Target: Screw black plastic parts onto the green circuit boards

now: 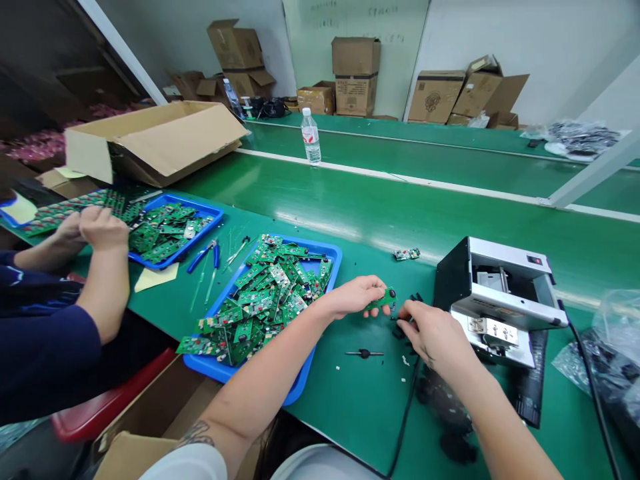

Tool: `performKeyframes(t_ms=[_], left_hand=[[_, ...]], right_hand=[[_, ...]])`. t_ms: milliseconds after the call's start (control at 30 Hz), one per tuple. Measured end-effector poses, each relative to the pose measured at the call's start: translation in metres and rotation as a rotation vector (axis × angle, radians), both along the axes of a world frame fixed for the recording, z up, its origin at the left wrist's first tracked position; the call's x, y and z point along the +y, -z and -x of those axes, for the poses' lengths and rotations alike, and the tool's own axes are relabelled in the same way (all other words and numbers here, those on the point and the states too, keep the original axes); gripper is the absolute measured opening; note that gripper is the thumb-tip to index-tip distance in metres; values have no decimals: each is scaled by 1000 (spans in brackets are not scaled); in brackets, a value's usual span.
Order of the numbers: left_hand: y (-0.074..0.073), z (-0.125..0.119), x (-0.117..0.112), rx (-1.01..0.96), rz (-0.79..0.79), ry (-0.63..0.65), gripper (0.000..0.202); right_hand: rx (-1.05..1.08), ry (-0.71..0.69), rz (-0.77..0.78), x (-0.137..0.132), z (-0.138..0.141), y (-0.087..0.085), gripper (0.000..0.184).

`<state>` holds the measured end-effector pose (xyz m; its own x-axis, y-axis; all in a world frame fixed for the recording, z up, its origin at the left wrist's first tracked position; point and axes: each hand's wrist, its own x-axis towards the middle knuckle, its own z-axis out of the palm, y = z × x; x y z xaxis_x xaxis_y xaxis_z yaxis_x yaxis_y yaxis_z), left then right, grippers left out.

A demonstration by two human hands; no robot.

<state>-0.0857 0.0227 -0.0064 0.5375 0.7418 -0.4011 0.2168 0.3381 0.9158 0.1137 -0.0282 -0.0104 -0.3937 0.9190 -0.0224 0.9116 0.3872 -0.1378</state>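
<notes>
My left hand is closed on a small green circuit board with a round black part at its far end. Just right of it, my right hand has thumb and fingers drawn together in a pinch; whatever lies between them is too small or hidden to name. Small black parts are scattered on the green table by those fingertips. A blue tray heaped with circuit boards stands left of my hands. Below my left hand lies a thin tool with a black middle.
At right stands a silver-and-black machine with a cable. Another board lies behind my hands. A co-worker's hands are at left by a second blue tray, near blue-handled pliers. A water bottle stands farther back.
</notes>
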Motion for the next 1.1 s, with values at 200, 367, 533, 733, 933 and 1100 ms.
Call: performKeyframes(t_ms=[200, 367, 533, 733, 933, 1100], left_hand=[[-10, 2, -4, -143, 180, 160, 30], [-9, -2, -9, -132, 239, 264, 33], [-4, -5, -14, -145, 296, 395, 37], [4, -8, -15, -185, 324, 496, 45], [2, -11, -19, -161, 169, 410, 41], [-7, -15, -25, -118, -100, 230, 20]], right_hand=[[360, -259, -339, -25, -34, 8, 13], [483, -385, -418, -38, -47, 16, 25], [500, -447, -352, -46, -46, 14, 27], [578, -492, -386, -49, -45, 12, 36], [778, -280, -283, -49, -40, 20, 34], [1167, 284, 217, -54, -28, 24, 26]])
